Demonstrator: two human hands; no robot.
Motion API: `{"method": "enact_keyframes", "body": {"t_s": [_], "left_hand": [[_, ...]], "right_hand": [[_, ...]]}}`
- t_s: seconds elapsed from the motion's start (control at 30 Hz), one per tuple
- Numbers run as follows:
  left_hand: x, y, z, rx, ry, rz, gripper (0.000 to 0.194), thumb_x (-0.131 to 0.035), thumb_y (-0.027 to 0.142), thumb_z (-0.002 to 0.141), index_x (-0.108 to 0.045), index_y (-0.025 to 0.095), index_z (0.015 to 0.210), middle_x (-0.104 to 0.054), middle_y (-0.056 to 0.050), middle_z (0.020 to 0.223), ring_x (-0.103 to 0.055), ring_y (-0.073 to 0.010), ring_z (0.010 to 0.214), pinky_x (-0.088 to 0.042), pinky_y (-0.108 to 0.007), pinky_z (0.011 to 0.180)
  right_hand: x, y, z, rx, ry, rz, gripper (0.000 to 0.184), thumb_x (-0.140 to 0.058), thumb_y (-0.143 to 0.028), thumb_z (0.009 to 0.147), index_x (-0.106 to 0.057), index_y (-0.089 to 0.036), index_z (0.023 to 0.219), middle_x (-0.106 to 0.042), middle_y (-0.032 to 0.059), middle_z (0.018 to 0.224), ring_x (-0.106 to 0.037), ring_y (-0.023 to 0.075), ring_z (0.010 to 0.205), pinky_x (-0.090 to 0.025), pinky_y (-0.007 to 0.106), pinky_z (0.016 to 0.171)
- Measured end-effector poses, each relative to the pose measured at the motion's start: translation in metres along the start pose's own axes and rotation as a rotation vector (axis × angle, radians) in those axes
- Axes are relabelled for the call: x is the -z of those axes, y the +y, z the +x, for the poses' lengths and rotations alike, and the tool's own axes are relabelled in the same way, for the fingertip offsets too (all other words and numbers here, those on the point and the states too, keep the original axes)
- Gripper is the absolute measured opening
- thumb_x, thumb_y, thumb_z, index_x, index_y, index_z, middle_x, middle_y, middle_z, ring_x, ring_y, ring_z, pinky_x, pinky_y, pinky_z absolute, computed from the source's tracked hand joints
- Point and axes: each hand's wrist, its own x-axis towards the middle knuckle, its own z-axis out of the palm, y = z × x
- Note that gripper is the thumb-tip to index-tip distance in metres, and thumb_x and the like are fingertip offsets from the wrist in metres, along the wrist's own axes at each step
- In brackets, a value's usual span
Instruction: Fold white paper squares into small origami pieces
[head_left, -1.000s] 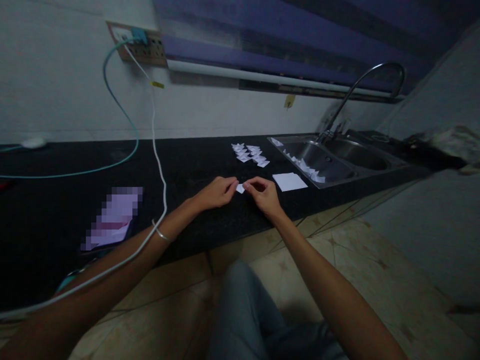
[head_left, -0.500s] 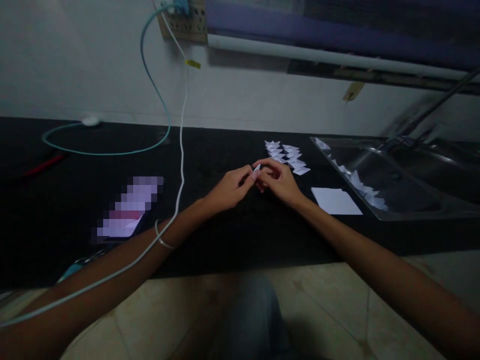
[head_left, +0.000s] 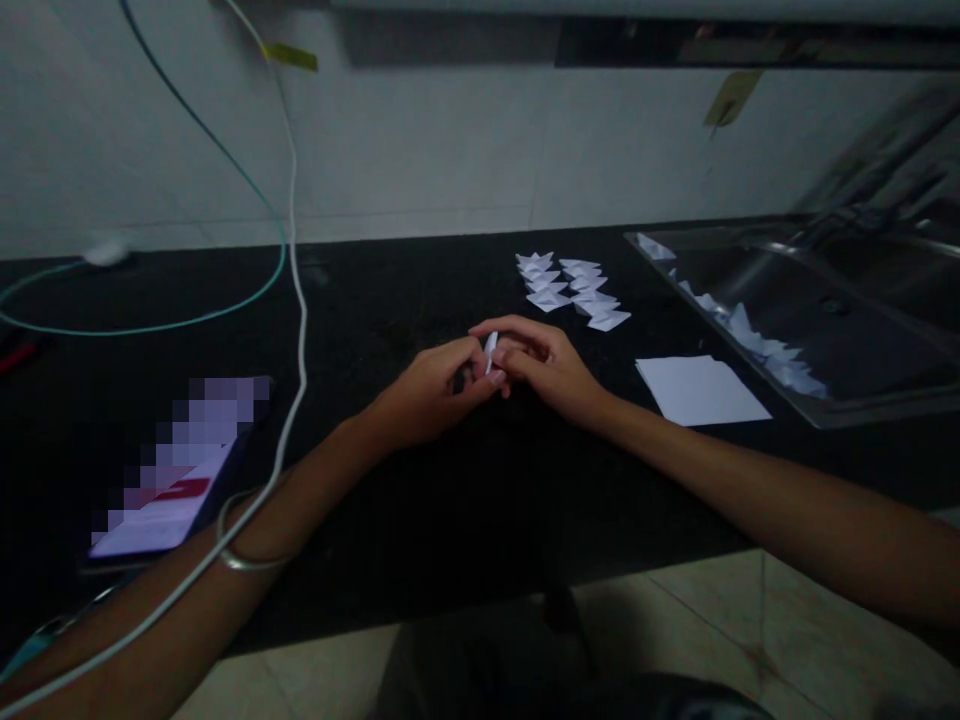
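Observation:
A small folded piece of white paper (head_left: 490,350) is pinched between both hands above the black counter (head_left: 420,510). My left hand (head_left: 439,388) grips it from the left, its thumb stretched along the near side. From the right, my right hand (head_left: 551,362) curls round it with the forefinger over the top and the thumb against the paper. My fingers hide most of its shape. Just beyond the hands lie two rows of folded white paper boats (head_left: 548,290). Right of my right forearm rests a stack of flat white paper sheets (head_left: 701,390).
More folded paper pieces (head_left: 776,355) line the left rim of the steel sink (head_left: 862,330). A lit phone (head_left: 169,510) lies by my left forearm. A white cable (head_left: 303,330) hangs across that forearm, and a teal cable (head_left: 187,325) loops on the counter.
The camera view has tilted downward and turned. Both hands still grip the folded paper, which now stands more upright between the fingers. The boats and sheets have stayed in place.

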Motion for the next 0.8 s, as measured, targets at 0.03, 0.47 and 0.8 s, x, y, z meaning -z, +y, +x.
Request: {"method": "enact_keyframes", "body": {"t_s": [0.03, 0.47, 0.8], "left_hand": [[0.0, 0.0, 0.0, 0.001, -0.003, -0.009, 0.025, -0.057, 0.038, 0.094, -0.056, 0.017, 0.08, -0.062, 0.001, 0.075, -0.055, -0.0107, 0.063, -0.042, -0.022, 0.06], [0.003, -0.008, -0.001, 0.009, -0.002, -0.18, 0.022, -0.062, 0.036, 0.094, -0.06, 0.016, 0.084, -0.069, -0.003, 0.082, -0.061, -0.0104, 0.066, -0.046, -0.021, 0.061], [0.007, -0.008, 0.0, 0.066, -0.097, -0.249, 0.023, -0.058, 0.038, 0.098, -0.07, 0.018, 0.098, -0.074, -0.005, 0.098, -0.068, -0.0155, 0.084, -0.052, -0.025, 0.071]], "right_hand": [[0.0, -0.001, -0.001, 0.001, 0.003, -0.012, 0.031, -0.062, -0.03, 0.088, -0.067, -0.019, 0.117, -0.061, -0.0038, 0.07, -0.055, 0.0102, 0.058, -0.047, 0.023, 0.056], [0.003, -0.004, -0.007, -0.025, 0.009, -0.081, 0.04, -0.065, -0.041, 0.092, -0.07, -0.014, 0.122, -0.071, 0.004, 0.084, -0.06, 0.0123, 0.066, -0.049, 0.025, 0.06], [0.007, -0.008, -0.013, 0.019, 0.037, -0.319, 0.04, -0.057, -0.041, 0.099, -0.066, -0.022, 0.133, -0.074, 0.006, 0.096, -0.067, 0.0172, 0.08, -0.053, 0.029, 0.068]]}}
